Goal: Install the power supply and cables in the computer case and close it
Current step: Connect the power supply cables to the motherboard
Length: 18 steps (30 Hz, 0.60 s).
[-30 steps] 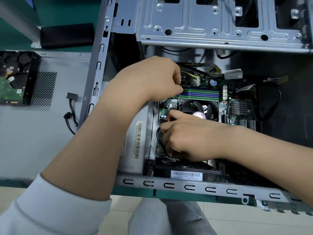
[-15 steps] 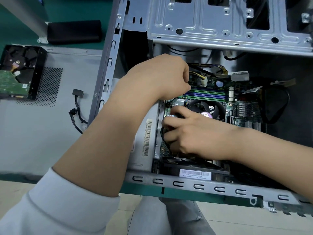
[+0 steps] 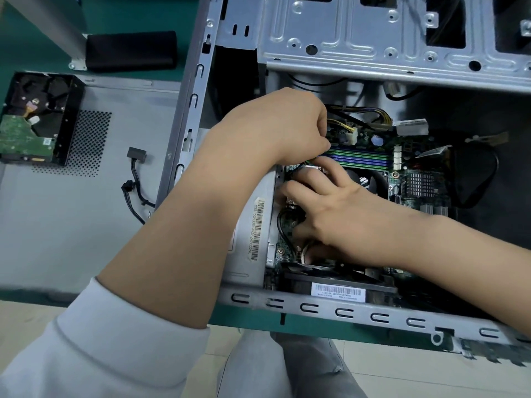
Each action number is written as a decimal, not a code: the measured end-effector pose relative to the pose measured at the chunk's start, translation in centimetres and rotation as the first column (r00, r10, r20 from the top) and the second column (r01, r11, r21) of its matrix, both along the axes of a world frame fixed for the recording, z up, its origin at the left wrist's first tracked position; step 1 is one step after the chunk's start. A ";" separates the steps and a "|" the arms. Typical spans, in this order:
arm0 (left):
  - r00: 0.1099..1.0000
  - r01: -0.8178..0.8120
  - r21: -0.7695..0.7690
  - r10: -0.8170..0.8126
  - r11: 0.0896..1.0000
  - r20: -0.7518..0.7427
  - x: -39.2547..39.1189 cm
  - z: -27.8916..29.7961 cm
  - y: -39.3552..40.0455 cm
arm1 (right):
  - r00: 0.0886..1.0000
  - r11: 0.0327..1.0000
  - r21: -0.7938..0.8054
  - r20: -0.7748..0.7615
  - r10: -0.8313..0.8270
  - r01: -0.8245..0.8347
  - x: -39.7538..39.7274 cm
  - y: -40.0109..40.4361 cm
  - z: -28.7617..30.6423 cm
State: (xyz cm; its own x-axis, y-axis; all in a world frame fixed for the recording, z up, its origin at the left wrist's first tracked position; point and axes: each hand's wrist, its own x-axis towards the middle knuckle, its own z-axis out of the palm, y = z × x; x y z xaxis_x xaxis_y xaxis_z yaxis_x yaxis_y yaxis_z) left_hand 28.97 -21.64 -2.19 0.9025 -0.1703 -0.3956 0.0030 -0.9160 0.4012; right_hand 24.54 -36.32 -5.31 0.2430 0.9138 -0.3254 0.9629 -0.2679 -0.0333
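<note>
Inside case (image 3: 330, 308) | left hand (image 3: 287, 127) pinching cable, unclear | right hand (image 3: 330, 208) fingers spread on motherboard (image 3: 413, 168)

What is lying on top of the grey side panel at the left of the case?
On the grey side panel lie a hard drive in a black bracket and a loose black cable. The left arm hides the panel's near right part.

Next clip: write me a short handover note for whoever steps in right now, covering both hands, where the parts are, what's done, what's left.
Left hand: fingers curled, pinching something small at the motherboard edge; what exactly is hidden.
Right hand: fingers spread, pressing on the board beside a black cable.
Computer case: open on its side. Power supply: seated in it.
Side panel: lying to the left, a hard drive resting on it.
Done: supply in place.
Left: finish connectors, close case.
</note>
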 end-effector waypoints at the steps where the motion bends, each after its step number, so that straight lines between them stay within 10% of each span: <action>1: 1.000 0.000 0.002 0.000 1.000 -0.001 0.0 0.0 0.0 | 1.000 1.000 -0.028 -0.008 -0.005 0.005 0.0 0.1 0.1; 18: 1.000 -0.003 0.003 0.003 1.000 -0.025 -0.1 0.3 -0.2 | 0.997 0.995 -0.089 -0.051 -0.050 0.045 -0.8 0.5 -0.7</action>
